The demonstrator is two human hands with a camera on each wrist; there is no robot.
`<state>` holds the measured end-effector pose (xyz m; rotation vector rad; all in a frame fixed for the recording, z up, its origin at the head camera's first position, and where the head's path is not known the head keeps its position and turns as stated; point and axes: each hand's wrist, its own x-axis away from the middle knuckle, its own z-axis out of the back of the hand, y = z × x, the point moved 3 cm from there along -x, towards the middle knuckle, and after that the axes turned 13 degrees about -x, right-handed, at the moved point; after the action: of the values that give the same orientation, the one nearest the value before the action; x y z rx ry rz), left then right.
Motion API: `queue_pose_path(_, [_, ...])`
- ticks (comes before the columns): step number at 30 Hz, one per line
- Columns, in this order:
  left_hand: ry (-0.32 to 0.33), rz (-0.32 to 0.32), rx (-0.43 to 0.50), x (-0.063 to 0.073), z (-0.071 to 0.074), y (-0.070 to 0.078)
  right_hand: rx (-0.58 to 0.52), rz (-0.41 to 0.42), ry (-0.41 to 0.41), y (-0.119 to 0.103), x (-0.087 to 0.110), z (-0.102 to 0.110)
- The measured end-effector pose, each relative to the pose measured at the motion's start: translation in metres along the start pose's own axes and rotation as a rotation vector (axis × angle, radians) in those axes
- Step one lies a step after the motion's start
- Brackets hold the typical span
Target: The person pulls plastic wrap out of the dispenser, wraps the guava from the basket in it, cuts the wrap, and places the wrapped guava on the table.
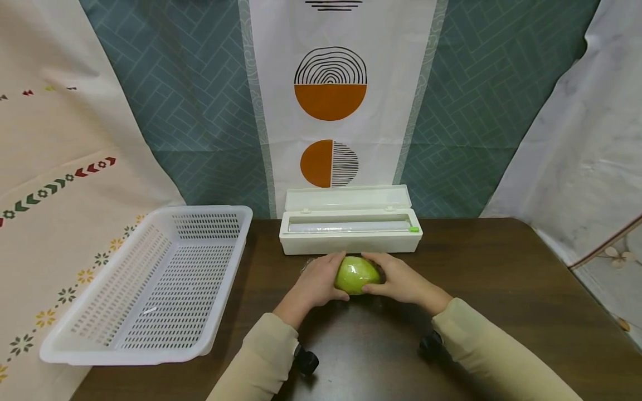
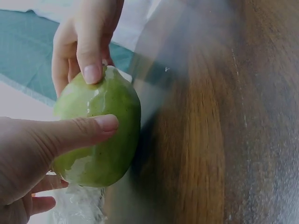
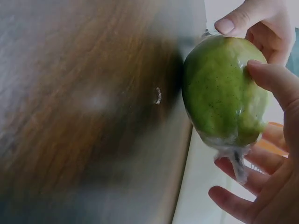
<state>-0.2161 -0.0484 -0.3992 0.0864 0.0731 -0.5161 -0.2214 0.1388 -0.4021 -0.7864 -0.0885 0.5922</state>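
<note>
A green mango (image 1: 357, 275) with a glossy, speckled skin is held between both hands just over the dark table. Clear plastic film wraps it, and a twisted tail of film (image 3: 237, 164) sticks out at one end in the right wrist view. Crumpled film (image 2: 80, 204) also shows by the left palm. My left hand (image 1: 317, 283) grips one end of the mango, thumb across its near side. The right hand (image 1: 401, 281) grips the other end, thumb on the near side and fingers partly hidden behind. Both wrists carry black cameras.
Behind the hands stands a white cling film box (image 1: 351, 245), lid raised, with a film roll (image 1: 346, 227) inside and a green slider (image 1: 413, 229) at its right. A white perforated basket (image 1: 145, 357) sits at the left. Patterned cloth (image 1: 210, 111) hangs along the back.
</note>
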Motion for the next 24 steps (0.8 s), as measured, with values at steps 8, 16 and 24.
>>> queue_pose_path(8, [0.003, -0.004, -0.001, 0.0, -0.001, -0.003, 0.086, 0.07, -0.045, -0.011, -0.007, -0.012])
queue_pose_path(16, [-0.026, 0.047, -0.007, 0.005, -0.005, -0.023, 0.039, 0.045, -0.074, -0.009, -0.01, -0.012])
queue_pose_path(24, [-0.078, 0.106, 0.036, 0.007, -0.012, -0.039, 0.02, 0.1, -0.086, -0.007, -0.011, -0.013])
